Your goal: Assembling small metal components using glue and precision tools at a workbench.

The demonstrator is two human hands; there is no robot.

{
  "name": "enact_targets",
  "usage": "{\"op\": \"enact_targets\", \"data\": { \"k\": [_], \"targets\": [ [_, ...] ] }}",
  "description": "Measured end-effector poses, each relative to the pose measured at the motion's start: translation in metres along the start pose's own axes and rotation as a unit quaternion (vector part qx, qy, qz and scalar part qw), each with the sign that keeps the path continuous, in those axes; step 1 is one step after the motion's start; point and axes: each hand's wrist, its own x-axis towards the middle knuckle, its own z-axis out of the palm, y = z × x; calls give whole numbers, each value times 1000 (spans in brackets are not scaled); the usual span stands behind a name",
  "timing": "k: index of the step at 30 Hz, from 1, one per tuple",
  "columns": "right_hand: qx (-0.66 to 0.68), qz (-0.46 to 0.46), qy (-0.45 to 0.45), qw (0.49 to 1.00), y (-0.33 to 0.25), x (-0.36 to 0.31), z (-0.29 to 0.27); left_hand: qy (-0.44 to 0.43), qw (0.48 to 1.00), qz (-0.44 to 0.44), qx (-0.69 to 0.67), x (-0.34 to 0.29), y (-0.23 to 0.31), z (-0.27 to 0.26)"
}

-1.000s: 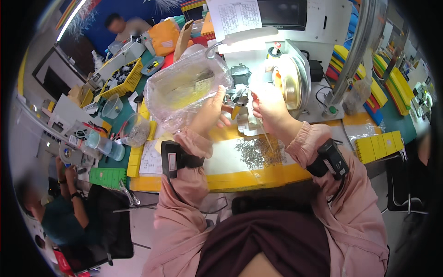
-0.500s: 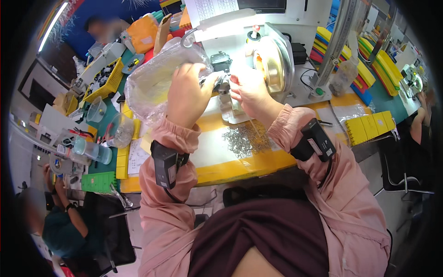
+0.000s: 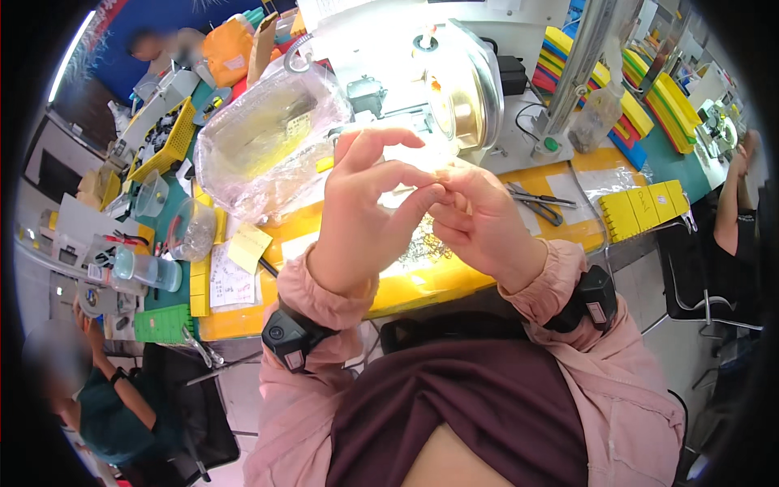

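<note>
Above the front of the bench, my left hand (image 3: 363,213) and my right hand (image 3: 497,229) meet, fingertip to fingertip. The thumb and index finger of my left hand are pinched together, with its other fingers raised and bent. My right hand is closed, its thumb and index finger pressed against the left fingertips. Whatever lies between them is too small to make out. Just behind my fingers stands a bench machine with a gold-coloured reel (image 3: 460,101) and a dark block (image 3: 365,95). Partly hidden below my hands is a pile of small metal pieces (image 3: 428,243).
A plastic-lined tray (image 3: 264,134) stands left of the machine. Scissors (image 3: 542,201) lie right of my right hand. Yellow bins (image 3: 641,211) hang at the bench's right edge. A metal post (image 3: 578,77) rises at the right. A co-worker (image 3: 114,398) sits at the left.
Both hands have drawn back from the machine, toward me and slightly right, and their fingertips now meet. The scissors have come into fuller view. The whole view has shifted a little.
</note>
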Motion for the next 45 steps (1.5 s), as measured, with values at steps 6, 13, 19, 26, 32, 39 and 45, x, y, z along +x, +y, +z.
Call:
{"op": "enact_targets", "data": {
  "k": [6,13,19,26,32,39,45],
  "targets": [
    [-90,-57,9,994,4,6,-16,-94,994,0,-58,9,-7,1],
    [-175,-136,31,975,13,12,-26,-10,998,63,-21,-8,-33,35],
    [-165,-152,61,973,20,18,-29,-19,996,-38,-83,-12,-31,31],
    [-144,-130,28,981,18,15,-24,27,993,-25,-108,-16,-37,29],
    [-161,-143,24,976,18,14,-30,21,999,35,-32,-11,-31,30],
    [-250,-115,8,961,0,5,-34,52,998,44,-1,-16,-25,41],
    [-677,-258,88,683,-40,-26,-81,80,995,50,-42,-20,-26,40]
  ]
}}
